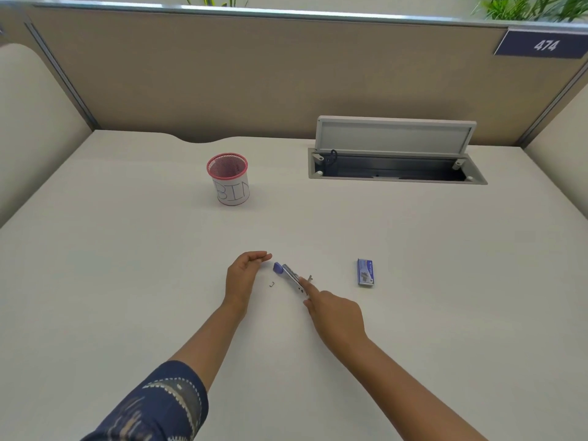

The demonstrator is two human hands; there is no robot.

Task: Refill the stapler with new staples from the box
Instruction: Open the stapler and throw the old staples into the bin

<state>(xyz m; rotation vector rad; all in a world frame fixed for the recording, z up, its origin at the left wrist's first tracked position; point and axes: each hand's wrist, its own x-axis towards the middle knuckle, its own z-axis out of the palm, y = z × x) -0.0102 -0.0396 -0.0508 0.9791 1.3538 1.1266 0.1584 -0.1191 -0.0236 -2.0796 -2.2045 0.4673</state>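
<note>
So the stapler (290,276) was lying on the desk (127,249) right in front of the person, angled with its blue end up-left and the metal part running down toward the right hand (334,313). That hand had its index finger stretched out and resting on the near end of the stapler, thumb tucked under on the near side, so it looked like a pinch on that end, though the view was too small there for me to be sure how firm the grip was. The left hand (243,275) sat just left of the blue end, not touching it, fingers loosely curled with nothing in them. A patterned dark sleeve (159,405) covered the left upper arm.

The staple box (365,272) was a little way off to the right of the stapler, flat on the desk, and neither hand was on it. A single loose staple (271,284) lay between the left hand and the stapler, and a small metal bit (310,277) sat just beside the stapler on its right side.

Farther back there was a pink mesh cup (228,179) with a paper label reading BIN, and to the right of it a cable hatch (396,151) with its lid propped up. A sign (545,44) on the partition (222,74) said 474.
</note>
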